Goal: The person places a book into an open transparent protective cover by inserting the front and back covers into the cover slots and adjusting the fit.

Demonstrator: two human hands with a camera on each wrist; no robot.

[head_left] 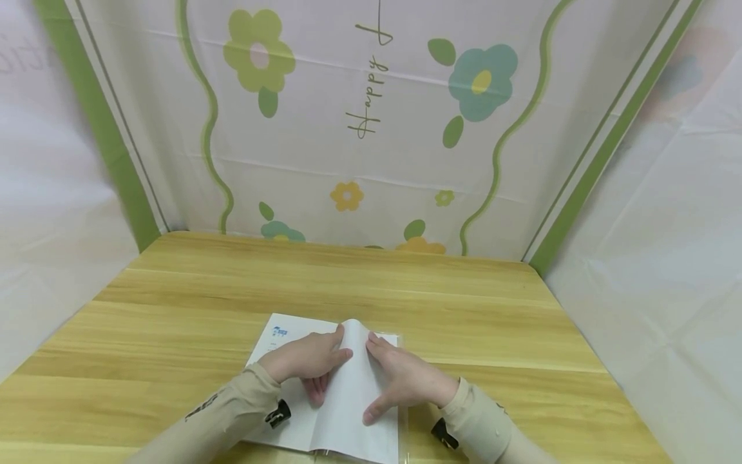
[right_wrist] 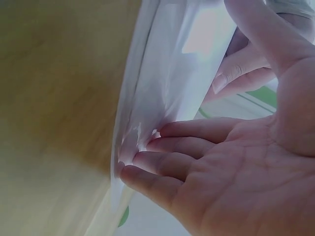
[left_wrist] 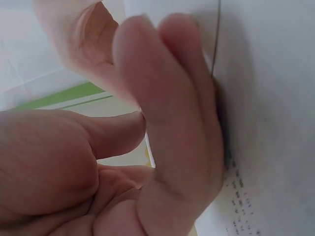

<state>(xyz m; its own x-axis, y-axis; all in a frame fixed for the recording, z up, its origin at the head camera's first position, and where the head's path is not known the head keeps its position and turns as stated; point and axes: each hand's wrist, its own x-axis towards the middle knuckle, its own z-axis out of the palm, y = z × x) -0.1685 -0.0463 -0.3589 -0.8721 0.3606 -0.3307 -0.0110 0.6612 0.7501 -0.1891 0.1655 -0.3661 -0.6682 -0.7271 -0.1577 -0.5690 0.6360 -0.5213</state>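
A white booklet (head_left: 295, 419) lies spread on the table, blue print at its top left corner. One part (head_left: 348, 399) of it stands up as a curved ridge between the hands. My left hand (head_left: 310, 357) holds this raised page, thumb near its upper edge and other fingers bent against its left side. In the left wrist view those fingers (left_wrist: 172, 118) lie along a sheet with small print. On the ridge's right side, my right hand (head_left: 408, 374) touches the booklet with spread fingers. Its straight fingertips (right_wrist: 130, 174) meet wrinkled clear film (right_wrist: 142, 132) at the edge.
The wooden table (head_left: 493, 309) extends around the booklet. A clear plastic margin (head_left: 404, 419) shows past the booklet's right edge. Behind the table hangs a flowered white cloth (head_left: 394, 161), with more cloth (head_left: 649, 258) along the sides.
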